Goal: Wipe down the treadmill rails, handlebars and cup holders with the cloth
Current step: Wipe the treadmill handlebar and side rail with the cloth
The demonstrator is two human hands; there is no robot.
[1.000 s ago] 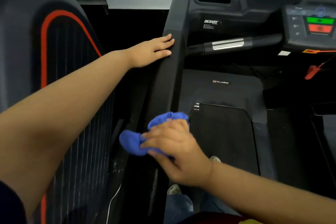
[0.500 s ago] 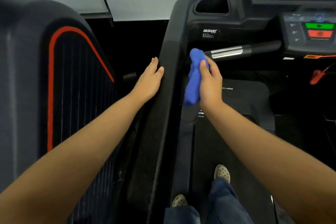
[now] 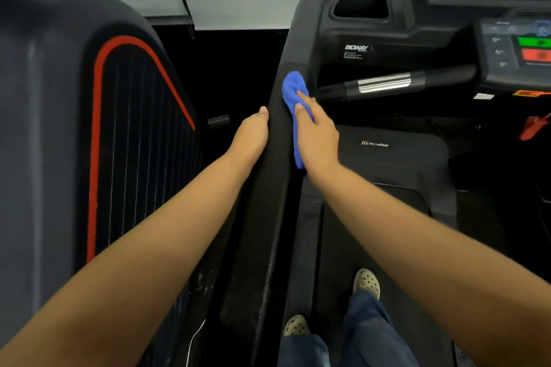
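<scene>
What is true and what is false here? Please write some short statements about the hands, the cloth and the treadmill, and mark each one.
1. The right hand presses the cloth on the rail. True.
2. The left hand holds a second cloth. False: it holds nothing and rests against the rail's outer side.
3. A bottle stands in the cup holder. False: no bottle shows in it.
4. The handlebar has a silver band. True.
5. The person wears light shoes. True.
</scene>
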